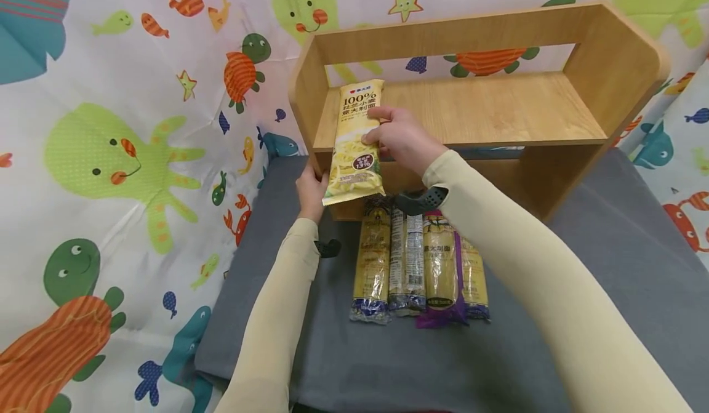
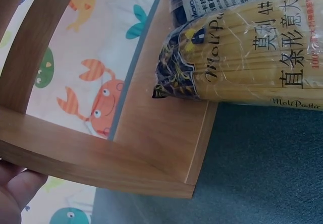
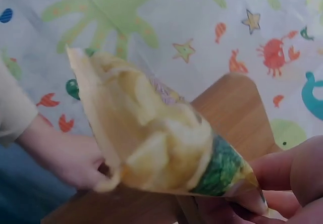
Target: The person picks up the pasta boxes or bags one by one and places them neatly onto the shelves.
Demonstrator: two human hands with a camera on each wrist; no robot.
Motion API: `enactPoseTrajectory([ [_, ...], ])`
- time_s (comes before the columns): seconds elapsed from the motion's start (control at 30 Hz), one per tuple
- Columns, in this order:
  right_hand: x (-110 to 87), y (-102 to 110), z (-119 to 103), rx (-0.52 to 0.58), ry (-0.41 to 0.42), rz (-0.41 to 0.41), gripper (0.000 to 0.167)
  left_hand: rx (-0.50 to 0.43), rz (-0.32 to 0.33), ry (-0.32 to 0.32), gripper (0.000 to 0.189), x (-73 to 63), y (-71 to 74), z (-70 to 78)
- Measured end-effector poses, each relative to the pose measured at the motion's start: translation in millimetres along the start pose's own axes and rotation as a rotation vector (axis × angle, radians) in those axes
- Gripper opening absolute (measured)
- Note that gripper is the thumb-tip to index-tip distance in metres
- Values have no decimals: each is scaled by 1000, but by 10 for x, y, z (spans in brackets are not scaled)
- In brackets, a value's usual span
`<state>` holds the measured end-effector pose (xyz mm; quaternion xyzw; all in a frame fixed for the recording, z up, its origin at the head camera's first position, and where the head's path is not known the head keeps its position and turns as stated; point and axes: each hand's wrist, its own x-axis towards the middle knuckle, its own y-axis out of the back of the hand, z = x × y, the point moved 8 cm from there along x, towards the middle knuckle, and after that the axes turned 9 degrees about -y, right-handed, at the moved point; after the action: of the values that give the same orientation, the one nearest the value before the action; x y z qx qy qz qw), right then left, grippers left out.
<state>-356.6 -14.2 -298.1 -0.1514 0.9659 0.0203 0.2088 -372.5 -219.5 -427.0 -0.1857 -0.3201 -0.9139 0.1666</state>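
Note:
My right hand (image 1: 407, 139) pinches a yellow pasta packet (image 1: 354, 148) by its right edge, thumb and fingers at the side. The packet stands tilted over the left end of a wooden shelf (image 1: 487, 111), its printed front towards me. In the right wrist view the packet (image 3: 151, 133) is close and blurred. My left hand (image 1: 311, 192) grips the edge of the shelf's left side panel, low down. In the left wrist view part of the left hand (image 2: 22, 191) shows at the wooden panel (image 2: 91, 163).
Several spaghetti bags, among them a MoliPasta bag (image 1: 372, 265) and a purple-edged bag (image 1: 441, 265), lie side by side before the shelf's lower part. The shelf stands on a grey-covered table (image 1: 332, 364). Behind hangs a cloth (image 1: 138, 44) printed with sea animals.

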Motion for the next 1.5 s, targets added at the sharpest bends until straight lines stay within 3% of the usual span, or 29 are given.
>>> enactPoseTrajectory([
  [0.23,235,-180,-86,57,2,-48,71,43,-15,33,43,-8,52,-27],
  [0.47,420,-245,-154,78,37,-80,73,103,-3,-85,35,-34,32,36],
  [0.63,477,-239,-170,-7,43,-100,74,60,43,-91,36,-48,6,71],
  [0.83,498,-237,-174,-104,37,-120,76,18,20,-55,37,-50,-30,75],
  [0.97,467,-286,-208,-75,55,-128,81,29,9,-26,37,-36,-14,15],
  [1.23,250,-294,-248,25,76,-121,87,37,14,-61,36,-35,9,35],
  [1.5,-106,40,-89,-79,129,-113,77,18,11,-66,32,-21,12,12],
])
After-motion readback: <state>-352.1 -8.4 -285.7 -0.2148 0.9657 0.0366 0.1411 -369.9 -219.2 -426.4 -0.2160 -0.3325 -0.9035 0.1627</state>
